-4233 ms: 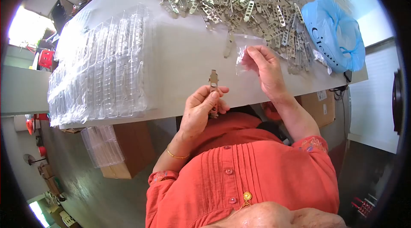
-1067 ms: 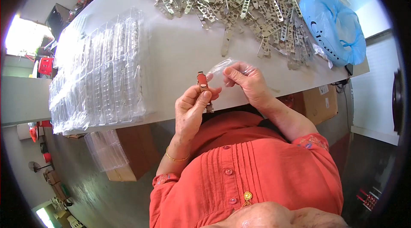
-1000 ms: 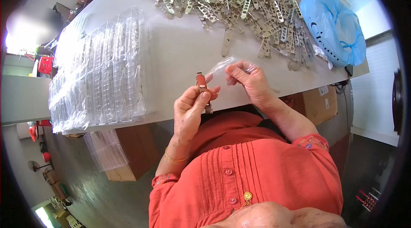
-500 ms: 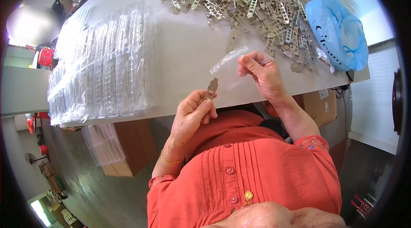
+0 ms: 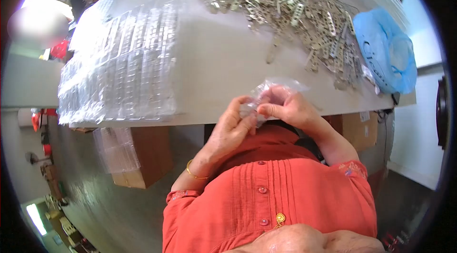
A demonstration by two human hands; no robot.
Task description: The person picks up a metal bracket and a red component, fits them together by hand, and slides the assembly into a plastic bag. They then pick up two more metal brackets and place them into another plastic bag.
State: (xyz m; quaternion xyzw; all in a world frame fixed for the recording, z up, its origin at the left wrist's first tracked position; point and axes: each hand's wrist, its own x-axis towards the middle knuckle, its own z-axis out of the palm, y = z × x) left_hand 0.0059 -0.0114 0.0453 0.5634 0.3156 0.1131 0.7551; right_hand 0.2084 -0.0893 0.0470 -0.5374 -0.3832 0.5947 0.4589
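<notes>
Fingers (image 5: 265,109) of my right hand (image 5: 289,110) and left hand (image 5: 231,128) are pinching the clear bag (image 5: 275,85), which is sticking out at their 12 o'clock over the table (image 5: 214,63).

The small bag (image 5: 273,87) pinched between the left hand (image 5: 232,128) and the right hand (image 5: 287,109) is thin clear plastic, crinkled and glossy. The bench (image 5: 219,58) under it is smooth, matt and pale grey. At one o'clock from the hands lies a heap of metal strips (image 5: 295,10), dull silver-grey with a faint sheen. At two o'clock the blue bag (image 5: 386,51) is soft, wrinkled plastic film. At ten o'clock the trays (image 5: 124,58) are clear moulded plastic, shiny and ribbed. At eight o'clock a box (image 5: 145,158) looks like matt brown cardboard. The blouse (image 5: 276,200) is matt orange cloth, pleated. The bangle (image 5: 195,175) is shiny gold-coloured metal.
</notes>
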